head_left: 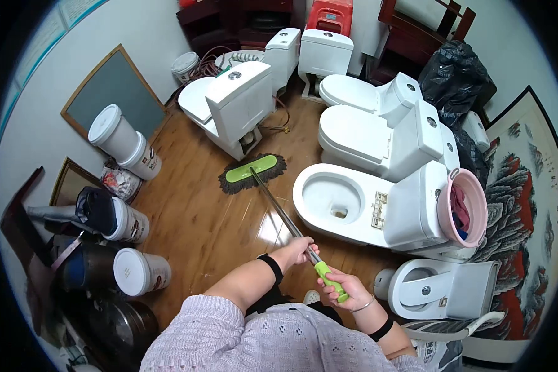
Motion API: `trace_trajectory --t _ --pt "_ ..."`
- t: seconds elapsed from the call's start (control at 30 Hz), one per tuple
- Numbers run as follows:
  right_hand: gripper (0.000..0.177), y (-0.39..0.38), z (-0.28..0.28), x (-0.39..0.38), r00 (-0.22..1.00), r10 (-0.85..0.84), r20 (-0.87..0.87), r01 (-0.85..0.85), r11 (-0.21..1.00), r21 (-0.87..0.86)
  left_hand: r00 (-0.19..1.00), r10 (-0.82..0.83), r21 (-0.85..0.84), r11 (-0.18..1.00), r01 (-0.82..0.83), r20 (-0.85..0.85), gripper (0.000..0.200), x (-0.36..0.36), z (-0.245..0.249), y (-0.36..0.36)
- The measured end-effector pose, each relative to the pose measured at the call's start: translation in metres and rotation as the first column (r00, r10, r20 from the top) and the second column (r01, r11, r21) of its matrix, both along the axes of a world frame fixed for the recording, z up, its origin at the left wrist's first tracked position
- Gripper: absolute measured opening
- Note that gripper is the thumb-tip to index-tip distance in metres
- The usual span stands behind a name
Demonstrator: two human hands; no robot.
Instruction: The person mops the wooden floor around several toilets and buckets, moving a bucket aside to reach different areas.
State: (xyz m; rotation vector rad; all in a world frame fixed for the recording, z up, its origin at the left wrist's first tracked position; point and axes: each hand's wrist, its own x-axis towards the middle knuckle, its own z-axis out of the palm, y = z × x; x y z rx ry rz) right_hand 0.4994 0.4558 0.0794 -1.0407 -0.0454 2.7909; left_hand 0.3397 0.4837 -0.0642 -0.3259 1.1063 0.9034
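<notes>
A dust mop runs slantwise across the middle, its metal pole ending in a bright green grip. My left hand is wrapped round the pole just above that grip. Lower and to the right, my right hand closes on the green handle end. The flat green mop head with dark grey fringe lies on the wooden floor, close to the base of a white toilet. Nearest to my hands on the right is a toilet with an open bowl.
More white toilets line the right side; a pink basket of cloth sits on one tank. White buckets stand along the left wall. A hose lies at the back. Black bags and a framed painting lean at the right.
</notes>
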Motion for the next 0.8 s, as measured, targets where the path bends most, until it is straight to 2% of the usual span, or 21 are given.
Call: trace_trajectory --t 0.07,0.13,0.2,0.23,0.27,0.33,0.4,0.47,0.53,0.57,0.63,0.7,0.77,0.8 --pt "0.031 0.004 0.008 -0.015 1.0 -0.01 -0.008 0.01 1.0 0.007 1.0 -0.018 -0.016 1.0 0.019 0.008 0.022 -0.017 0.018 0.001" --pt "0.034 -0.003 0.018 -0.036 1.0 -0.026 -0.008 0.026 1.0 0.003 0.975 0.035 -0.101 0.995 -0.012 0.22 0.028 -0.043 0.028 0.0" --pt "0.041 -0.014 0.029 -0.053 0.999 -0.041 0.001 0.041 0.999 0.025 0.978 0.079 -0.089 0.994 -0.063 0.191 0.031 -0.068 -0.011 0.0" --pt "0.042 -0.022 0.032 -0.062 0.999 -0.038 0.037 0.036 0.999 0.037 0.998 0.036 -0.073 0.997 -0.032 0.059 0.029 -0.081 -0.014 0.001" --pt "0.042 -0.03 0.036 -0.072 0.997 -0.058 0.047 0.055 0.997 0.058 1.0 0.03 -0.115 0.993 -0.03 -0.002 0.026 -0.093 -0.017 0.004" --pt "0.043 -0.047 0.041 -0.084 0.988 -0.146 0.058 0.145 0.989 0.032 0.997 0.072 -0.103 0.992 -0.075 -0.024 0.021 -0.11 -0.03 0.007" --pt "0.044 -0.067 0.043 -0.088 0.973 -0.221 0.064 0.222 0.975 -0.007 0.993 0.042 -0.206 0.976 -0.065 -0.114 0.017 -0.112 -0.042 0.006" --pt "0.044 -0.089 0.047 -0.084 0.958 -0.279 0.073 0.282 0.959 -0.029 0.994 -0.002 -0.191 0.981 -0.02 -0.111 0.012 -0.103 -0.043 -0.012" --pt "0.043 -0.121 0.047 -0.072 0.948 -0.304 0.095 0.306 0.952 -0.005 0.954 -0.253 -0.199 0.955 0.22 -0.159 0.01 -0.092 -0.032 -0.037" --pt "0.042 -0.14 0.045 -0.063 0.947 -0.288 0.144 0.289 0.957 0.01 0.934 -0.298 -0.213 0.943 0.256 -0.196 0.013 -0.085 -0.029 -0.052" --pt "0.043 -0.171 0.079 -0.071 0.83 -0.332 0.449 0.337 0.939 0.071 0.921 -0.363 -0.252 0.913 0.321 -0.142 0.023 -0.066 -0.022 -0.082" --pt "0.041 -0.215 0.08 -0.053 0.748 -0.378 0.546 0.419 0.906 0.053 0.891 -0.45 -0.269 0.866 0.421 -0.054 0.03 -0.046 -0.02 -0.116" --pt "0.042 -0.257 0.093 -0.043 0.699 -0.4 0.593 0.385 0.909 0.16 0.857 -0.514 -0.257 0.827 0.501 0.015 0.03 -0.033 -0.005 -0.151" --pt "0.042 -0.269 0.109 -0.043 0.704 -0.402 0.585 0.4 0.906 0.141 0.829 -0.558 -0.282 0.789 0.546 0.042 0.029 -0.024 -0.006 -0.168"
